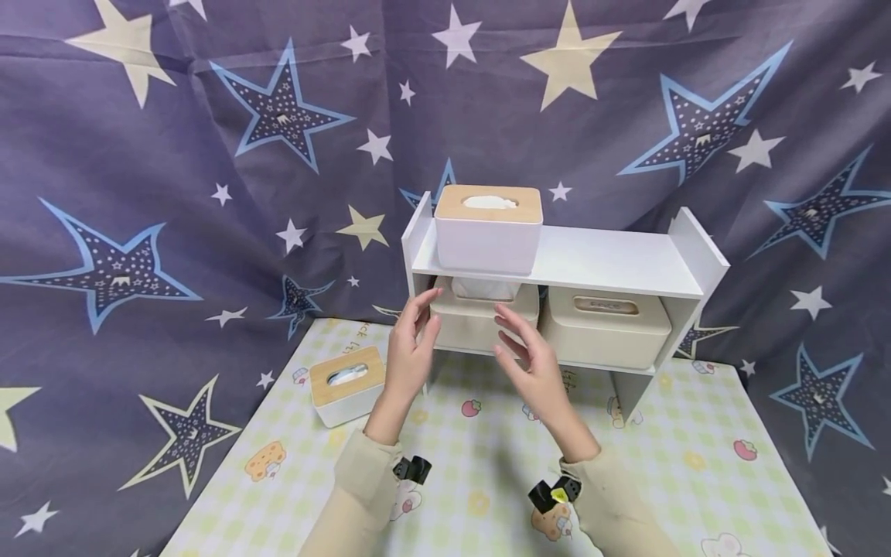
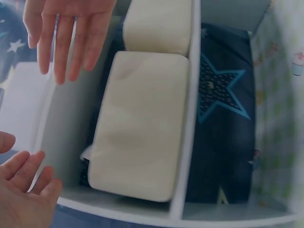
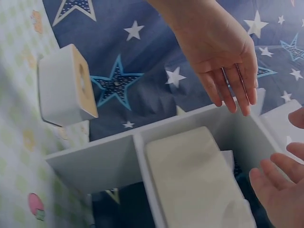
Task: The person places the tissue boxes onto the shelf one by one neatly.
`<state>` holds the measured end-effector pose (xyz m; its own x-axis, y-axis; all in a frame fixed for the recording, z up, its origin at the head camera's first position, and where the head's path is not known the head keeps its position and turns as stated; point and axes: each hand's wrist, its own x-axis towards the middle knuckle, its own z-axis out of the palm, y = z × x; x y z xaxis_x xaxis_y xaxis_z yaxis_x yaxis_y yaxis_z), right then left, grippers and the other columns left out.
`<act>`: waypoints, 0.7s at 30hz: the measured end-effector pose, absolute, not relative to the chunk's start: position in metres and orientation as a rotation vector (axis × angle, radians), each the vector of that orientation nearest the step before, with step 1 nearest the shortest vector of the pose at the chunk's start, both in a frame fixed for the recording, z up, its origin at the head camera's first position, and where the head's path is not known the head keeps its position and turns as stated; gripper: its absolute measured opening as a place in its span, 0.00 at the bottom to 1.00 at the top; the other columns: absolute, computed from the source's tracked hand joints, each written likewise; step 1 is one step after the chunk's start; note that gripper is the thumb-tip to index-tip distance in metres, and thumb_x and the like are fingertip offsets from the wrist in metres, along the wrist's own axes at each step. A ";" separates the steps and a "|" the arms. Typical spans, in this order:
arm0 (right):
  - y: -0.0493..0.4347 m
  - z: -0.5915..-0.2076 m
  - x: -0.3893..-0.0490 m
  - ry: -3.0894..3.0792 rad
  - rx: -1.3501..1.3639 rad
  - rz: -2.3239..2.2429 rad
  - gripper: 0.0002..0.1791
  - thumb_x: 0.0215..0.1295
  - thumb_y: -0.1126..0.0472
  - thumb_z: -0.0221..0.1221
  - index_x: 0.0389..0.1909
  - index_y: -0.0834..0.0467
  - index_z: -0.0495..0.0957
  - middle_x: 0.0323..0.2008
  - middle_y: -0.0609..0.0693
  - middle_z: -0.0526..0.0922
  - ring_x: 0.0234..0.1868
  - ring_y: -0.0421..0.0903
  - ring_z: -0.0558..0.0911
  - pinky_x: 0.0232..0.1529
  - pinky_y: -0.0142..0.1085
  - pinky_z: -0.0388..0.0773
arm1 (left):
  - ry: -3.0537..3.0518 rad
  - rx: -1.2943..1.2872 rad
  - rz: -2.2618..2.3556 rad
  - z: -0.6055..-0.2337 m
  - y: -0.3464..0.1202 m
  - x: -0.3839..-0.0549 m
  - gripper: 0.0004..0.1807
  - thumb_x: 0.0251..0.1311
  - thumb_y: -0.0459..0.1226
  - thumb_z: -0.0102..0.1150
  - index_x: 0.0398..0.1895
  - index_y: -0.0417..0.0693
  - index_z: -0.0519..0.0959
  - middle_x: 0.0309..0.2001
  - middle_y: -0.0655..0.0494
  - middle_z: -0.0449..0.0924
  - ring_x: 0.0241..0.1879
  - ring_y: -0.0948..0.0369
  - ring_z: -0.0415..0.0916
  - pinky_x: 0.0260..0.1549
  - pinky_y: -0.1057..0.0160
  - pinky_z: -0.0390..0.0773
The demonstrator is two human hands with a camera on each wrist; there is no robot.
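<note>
My left hand (image 1: pixel 411 348) and right hand (image 1: pixel 536 367) hover apart in front of a white two-tier shelf (image 1: pixel 612 255), fingers loosely extended and palms facing one another. Neither hand holds anything. On the upper tier, at its left end, stands a white tissue box (image 1: pixel 489 246) with a wooden lid and tissue in its slot. Below it, on the lower tier, sits a cream tissue box (image 1: pixel 462 329) with tissue bulging from its top; the hands are nearest to this one and partly cover it in the head view. Beside it stands another cream tissue box (image 1: pixel 604 333).
A smaller white tissue box with a wooden lid (image 1: pixel 351 404) stands on the table, left of my left forearm. A checked cloth (image 1: pixel 480 449) with cartoon prints covers the table. Behind the shelf hangs a dark curtain (image 1: pixel 348 186) with stars.
</note>
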<state>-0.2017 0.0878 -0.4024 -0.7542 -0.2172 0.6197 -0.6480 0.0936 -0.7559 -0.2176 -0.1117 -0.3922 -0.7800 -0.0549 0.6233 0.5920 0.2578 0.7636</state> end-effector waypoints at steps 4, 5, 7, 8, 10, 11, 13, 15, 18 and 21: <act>0.080 -0.417 -0.200 -2.068 0.863 1.709 0.29 0.69 0.71 0.56 0.70 0.65 0.65 0.70 0.62 0.69 0.68 0.62 0.72 0.68 0.48 0.73 | -2.044 -0.433 -1.550 -0.408 -0.123 -0.215 0.19 0.72 0.31 0.50 0.64 0.40 0.73 0.64 0.46 0.77 0.69 0.51 0.69 0.71 0.50 0.69; 0.077 -0.420 -0.200 -2.077 0.864 1.718 0.29 0.69 0.71 0.56 0.70 0.65 0.65 0.70 0.62 0.69 0.68 0.61 0.72 0.68 0.47 0.73 | -2.053 -0.417 -1.549 -0.412 -0.126 -0.215 0.19 0.72 0.32 0.51 0.64 0.40 0.74 0.64 0.46 0.77 0.69 0.52 0.69 0.71 0.49 0.70; 0.072 -0.428 -0.200 -2.092 0.868 1.733 0.29 0.68 0.72 0.56 0.70 0.65 0.65 0.69 0.62 0.70 0.68 0.62 0.72 0.68 0.48 0.74 | -2.068 -0.387 -1.544 -0.421 -0.134 -0.215 0.19 0.72 0.32 0.51 0.64 0.41 0.74 0.64 0.47 0.78 0.69 0.52 0.69 0.70 0.49 0.70; 0.069 -0.431 -0.200 -2.100 0.868 1.739 0.29 0.68 0.72 0.57 0.70 0.65 0.66 0.69 0.63 0.70 0.67 0.62 0.73 0.67 0.48 0.74 | -2.073 -0.374 -1.545 -0.424 -0.138 -0.215 0.19 0.72 0.32 0.52 0.64 0.41 0.75 0.64 0.47 0.78 0.69 0.52 0.69 0.70 0.48 0.70; 0.062 -0.437 -0.200 -2.112 0.879 1.752 0.29 0.68 0.72 0.57 0.69 0.67 0.66 0.69 0.64 0.70 0.67 0.63 0.73 0.67 0.50 0.74 | -2.078 -0.348 -1.550 -0.431 -0.147 -0.214 0.18 0.72 0.32 0.52 0.63 0.40 0.75 0.64 0.45 0.78 0.69 0.51 0.69 0.71 0.48 0.69; 0.058 -0.440 -0.200 -2.116 0.888 1.755 0.29 0.68 0.72 0.57 0.69 0.68 0.65 0.69 0.65 0.70 0.67 0.64 0.73 0.67 0.51 0.73 | -2.086 -0.329 -1.547 -0.435 -0.152 -0.214 0.18 0.72 0.32 0.52 0.63 0.40 0.75 0.64 0.45 0.78 0.69 0.50 0.69 0.71 0.48 0.68; 0.052 -0.446 -0.200 -2.126 0.897 1.763 0.29 0.67 0.73 0.57 0.69 0.69 0.65 0.68 0.67 0.70 0.67 0.65 0.72 0.67 0.54 0.73 | -2.108 -0.282 -1.542 -0.441 -0.161 -0.213 0.18 0.72 0.31 0.52 0.63 0.41 0.75 0.64 0.45 0.78 0.69 0.50 0.69 0.72 0.50 0.68; 0.045 -0.453 -0.200 -2.135 0.908 1.777 0.29 0.67 0.73 0.57 0.68 0.71 0.65 0.68 0.68 0.70 0.67 0.66 0.72 0.66 0.56 0.72 | -2.123 -0.228 -1.538 -0.448 -0.170 -0.211 0.18 0.72 0.31 0.52 0.62 0.40 0.76 0.64 0.44 0.77 0.69 0.50 0.69 0.72 0.50 0.67; 0.036 -0.462 -0.200 -2.169 0.899 1.801 0.28 0.66 0.73 0.58 0.68 0.69 0.67 0.67 0.67 0.72 0.66 0.64 0.74 0.66 0.56 0.74 | -2.128 -0.156 -1.534 -0.458 -0.185 -0.211 0.19 0.71 0.29 0.51 0.63 0.38 0.75 0.64 0.41 0.76 0.69 0.48 0.69 0.72 0.49 0.67; 0.025 -0.470 -0.202 -2.210 0.893 1.815 0.28 0.67 0.71 0.59 0.68 0.66 0.68 0.66 0.63 0.74 0.65 0.61 0.75 0.66 0.53 0.75 | -2.126 -0.099 -1.499 -0.467 -0.201 -0.210 0.19 0.70 0.28 0.52 0.62 0.36 0.75 0.63 0.39 0.76 0.68 0.45 0.70 0.70 0.47 0.68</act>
<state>-0.2022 0.0251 -0.4704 -0.8129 -0.3495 0.4658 -0.5249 0.0933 -0.8460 -0.2104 -0.2009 -0.4675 -0.8561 -0.2374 0.4591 0.3526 0.3812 0.8546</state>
